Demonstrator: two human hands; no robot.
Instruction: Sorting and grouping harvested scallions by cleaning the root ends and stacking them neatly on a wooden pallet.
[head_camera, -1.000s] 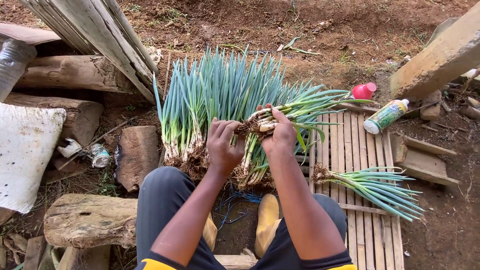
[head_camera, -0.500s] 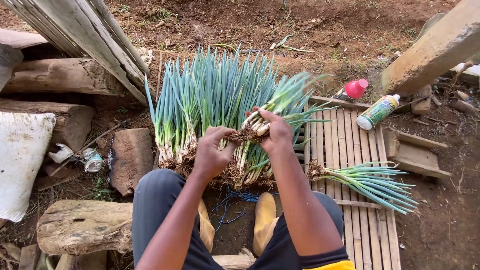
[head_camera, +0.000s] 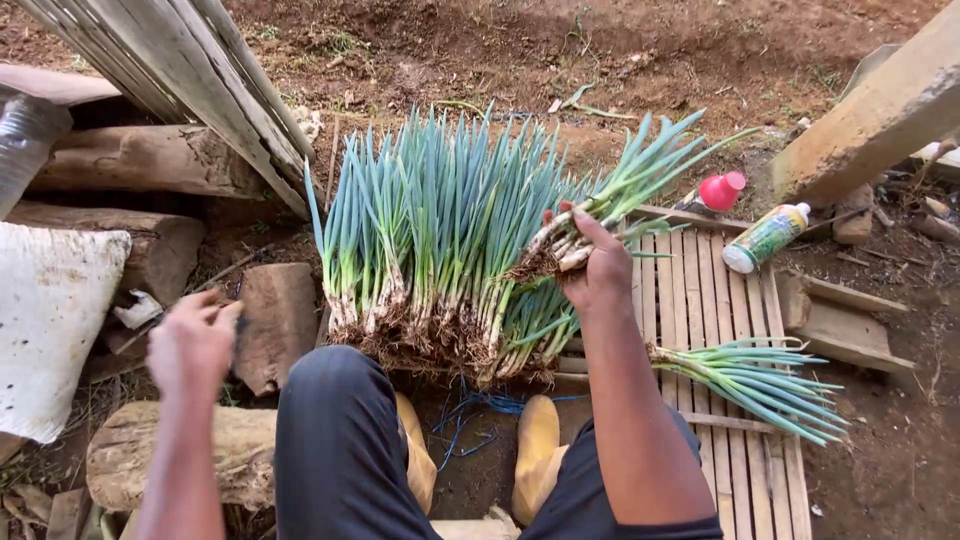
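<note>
— While the right hand (head_camera: 598, 268) grips a small bunch of green onions (head_camera: 610, 205) at the root end, where does the bunch sit?

— At one o'clock, above the big pile (head_camera: 440, 250). Best to keep that hold low, near the roots.

— And the left hand (head_camera: 190, 345)?

— Out at nine o'clock, blurred, fingers loosely curled, holding nothing I can make out.

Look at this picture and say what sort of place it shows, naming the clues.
Probably an outdoor farm work spot: bare soil, a heap of uprooted green onions and rough logs. The right hand holds a small bunch.
</note>
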